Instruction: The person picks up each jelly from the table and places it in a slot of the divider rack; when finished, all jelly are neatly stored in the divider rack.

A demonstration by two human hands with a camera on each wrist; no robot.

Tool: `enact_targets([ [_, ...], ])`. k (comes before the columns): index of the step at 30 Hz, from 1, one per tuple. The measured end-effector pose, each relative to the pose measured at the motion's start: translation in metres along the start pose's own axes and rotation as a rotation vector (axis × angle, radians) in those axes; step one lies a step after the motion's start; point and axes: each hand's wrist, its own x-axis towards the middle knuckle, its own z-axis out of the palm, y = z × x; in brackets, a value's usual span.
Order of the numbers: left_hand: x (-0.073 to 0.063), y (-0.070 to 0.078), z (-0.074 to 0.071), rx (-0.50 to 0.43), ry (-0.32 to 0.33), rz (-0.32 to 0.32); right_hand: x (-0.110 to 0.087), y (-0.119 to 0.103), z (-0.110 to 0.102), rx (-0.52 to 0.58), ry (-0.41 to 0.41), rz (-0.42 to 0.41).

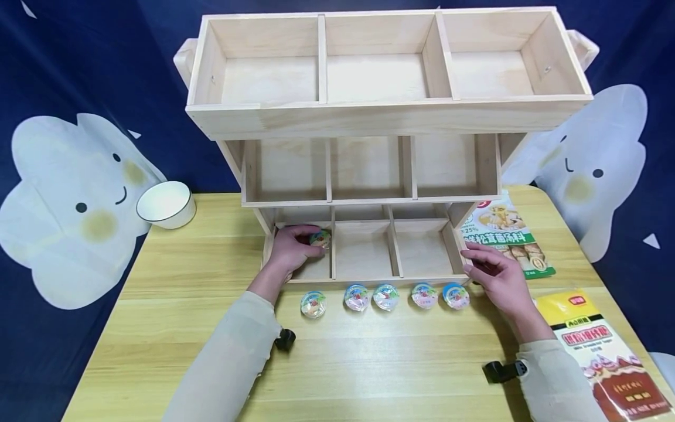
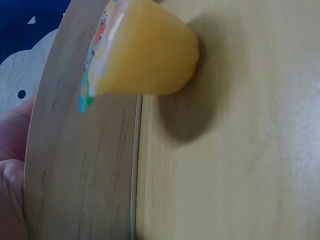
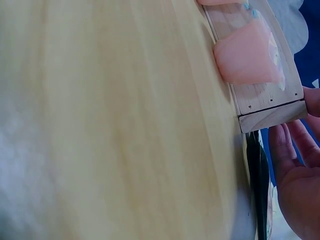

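Observation:
My left hand (image 1: 293, 248) reaches into the left compartment of the shelf's bottom tray (image 1: 364, 281) and holds a jelly cup (image 1: 320, 239) with a printed lid between thumb and fingers. Its fingers (image 2: 12, 135) show only at the edge of the left wrist view; the held cup is hidden there. My right hand (image 1: 497, 274) touches the tray's right end with loosely bent fingers, seen beside the corner in the right wrist view. Several jelly cups stand along the tray's front, including a yellow one (image 2: 150, 50) at the left and a pink one (image 3: 249, 52) at the right.
The wooden shelf (image 1: 390, 117) rises in three tiers with divided compartments. A white bowl (image 1: 166, 204) stands at the table's back left. A green-and-white food packet (image 1: 506, 234) lies right of the shelf, and a yellow-topped packet (image 1: 601, 351) lies nearer on the right.

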Motion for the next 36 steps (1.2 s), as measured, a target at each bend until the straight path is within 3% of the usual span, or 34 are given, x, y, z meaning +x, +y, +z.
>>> enact_targets([
  [16, -0.001, 0.002, -0.001, -0.043, 0.004, -0.025, 0.000, 0.000, 0.000, 0.021, 0.001, 0.015],
  [25, -0.007, 0.007, -0.002, -0.022, 0.065, -0.055, 0.000, 0.000, -0.001, 0.016, -0.002, 0.011],
  [32, -0.017, 0.014, -0.003, 0.013, 0.111, -0.012, 0.000, -0.001, 0.000, 0.009, -0.004, 0.014],
  [36, -0.022, 0.019, -0.006, -0.045, 0.122, 0.027, 0.000, -0.001, 0.000, 0.008, -0.001, 0.015],
])
